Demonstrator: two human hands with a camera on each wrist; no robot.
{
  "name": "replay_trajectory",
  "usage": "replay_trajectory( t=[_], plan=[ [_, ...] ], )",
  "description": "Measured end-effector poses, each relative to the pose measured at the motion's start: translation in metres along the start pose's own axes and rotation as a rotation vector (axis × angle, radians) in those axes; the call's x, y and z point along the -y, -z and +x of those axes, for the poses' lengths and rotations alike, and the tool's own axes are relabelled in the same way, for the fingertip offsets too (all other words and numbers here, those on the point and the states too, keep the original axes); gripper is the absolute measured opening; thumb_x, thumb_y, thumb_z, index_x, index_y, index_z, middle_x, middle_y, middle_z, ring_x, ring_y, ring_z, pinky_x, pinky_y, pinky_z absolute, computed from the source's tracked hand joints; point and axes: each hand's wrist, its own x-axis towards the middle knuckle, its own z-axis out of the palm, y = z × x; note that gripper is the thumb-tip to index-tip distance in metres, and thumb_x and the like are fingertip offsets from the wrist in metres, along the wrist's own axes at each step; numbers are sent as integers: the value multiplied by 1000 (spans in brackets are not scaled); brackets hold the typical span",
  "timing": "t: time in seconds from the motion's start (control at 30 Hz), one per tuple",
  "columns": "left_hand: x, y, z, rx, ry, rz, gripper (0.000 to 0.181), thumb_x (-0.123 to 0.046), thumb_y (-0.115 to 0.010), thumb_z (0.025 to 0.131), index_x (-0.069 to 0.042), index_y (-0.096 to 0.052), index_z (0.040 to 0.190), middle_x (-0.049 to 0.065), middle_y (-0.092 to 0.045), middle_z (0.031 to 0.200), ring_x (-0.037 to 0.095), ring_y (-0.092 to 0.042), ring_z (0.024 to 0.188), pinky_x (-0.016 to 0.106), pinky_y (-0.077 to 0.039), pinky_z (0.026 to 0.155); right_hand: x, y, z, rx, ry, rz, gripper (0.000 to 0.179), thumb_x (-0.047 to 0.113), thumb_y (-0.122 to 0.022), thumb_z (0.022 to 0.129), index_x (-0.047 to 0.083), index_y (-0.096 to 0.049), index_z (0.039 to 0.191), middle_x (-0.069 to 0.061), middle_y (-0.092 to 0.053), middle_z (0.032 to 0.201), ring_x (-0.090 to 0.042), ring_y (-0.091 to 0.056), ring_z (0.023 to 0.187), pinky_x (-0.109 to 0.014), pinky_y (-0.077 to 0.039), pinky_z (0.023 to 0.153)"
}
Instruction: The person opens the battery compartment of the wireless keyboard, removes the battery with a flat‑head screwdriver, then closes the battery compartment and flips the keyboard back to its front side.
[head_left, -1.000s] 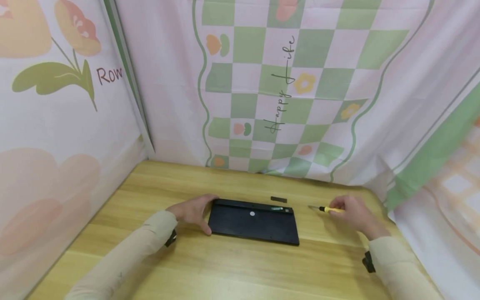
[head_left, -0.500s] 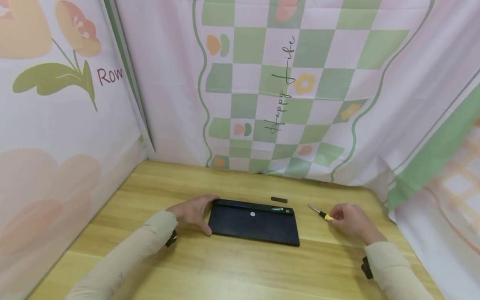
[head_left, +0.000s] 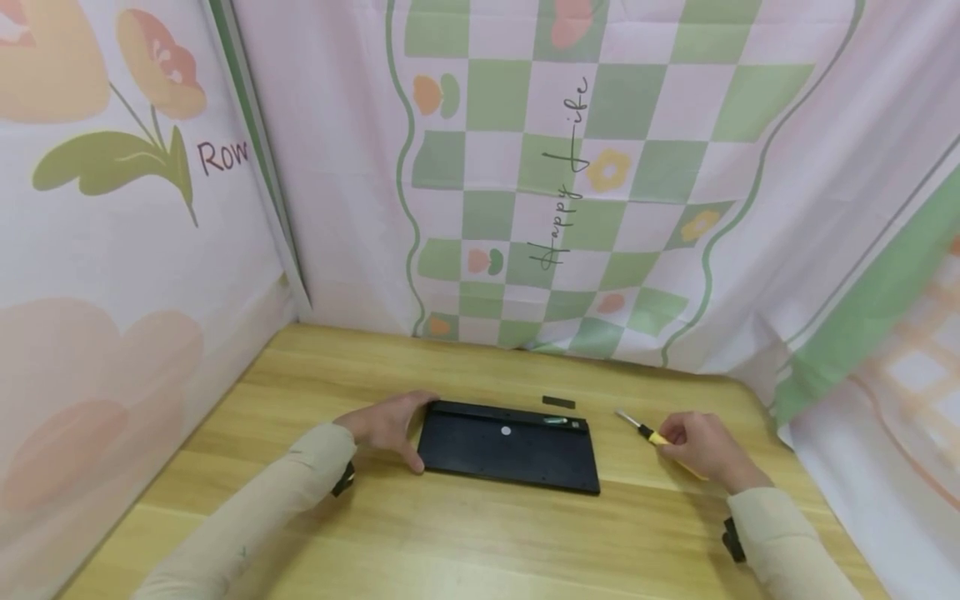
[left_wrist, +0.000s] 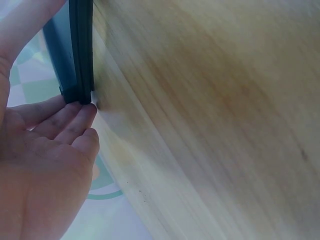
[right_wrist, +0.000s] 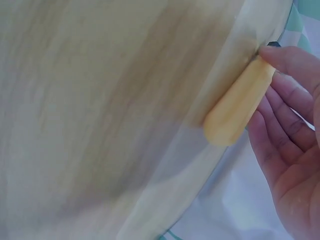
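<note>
A black keyboard (head_left: pixel 498 458) lies underside up on the wooden table, with a round white sticker near its middle. Its battery slot at the back right is uncovered and shows a green battery (head_left: pixel 555 421). My left hand (head_left: pixel 384 427) grips the keyboard's left end, thumb at the front corner and fingers at the back one; in the left wrist view the fingertips meet its edge (left_wrist: pixel 81 55). Off to the right, my right hand (head_left: pixel 705 447) pinches a yellow-handled screwdriver (head_left: pixel 660 439), its metal tip toward the back left. The yellow handle (right_wrist: pixel 240 102) lies close over the table in the right wrist view.
A small dark strip, like a battery cover (head_left: pixel 558 402), lies just behind the keyboard. Printed curtains (head_left: pixel 555 208) hang along the table's back and right edges, and a flowered cloth wall (head_left: pixel 135 250) stands on the left.
My right hand has come a little toward me and lowered with the screwdriver, whose tip now slants more toward the back. The left hand and keyboard stay in place.
</note>
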Motion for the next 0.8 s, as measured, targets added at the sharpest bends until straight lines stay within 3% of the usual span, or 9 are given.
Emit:
replay_trajectory(
  t=[0.13,0.37,0.8],
  plan=[
    [1,-1,0,-3,3,-6,124,-29,-102,68,-6,-29,166,19,-29,173,38,-29,160,55,-29,131,4,3,2,3,41,-14,20,12,-88,80,4,-77,95,-1,-75,85,-12,-65,76,-26,-57,68],
    [2,-1,0,-2,4,-6,125,-30,-102,69,-7,-28,166,18,-27,174,38,-28,160,56,-29,131,25,9,15,9,143,-42,31,12,-88,81,-4,-76,106,-12,-77,97,-26,-72,86,-48,-63,78],
    [2,-2,1,-5,1,-13,125,-30,-103,67,-6,-29,166,18,-28,173,38,-28,160,56,-28,132,85,-6,46,37,255,-44,34,14,-86,87,-3,-75,115,-14,-78,104,-25,-73,91,-43,-65,82]
  ],
)
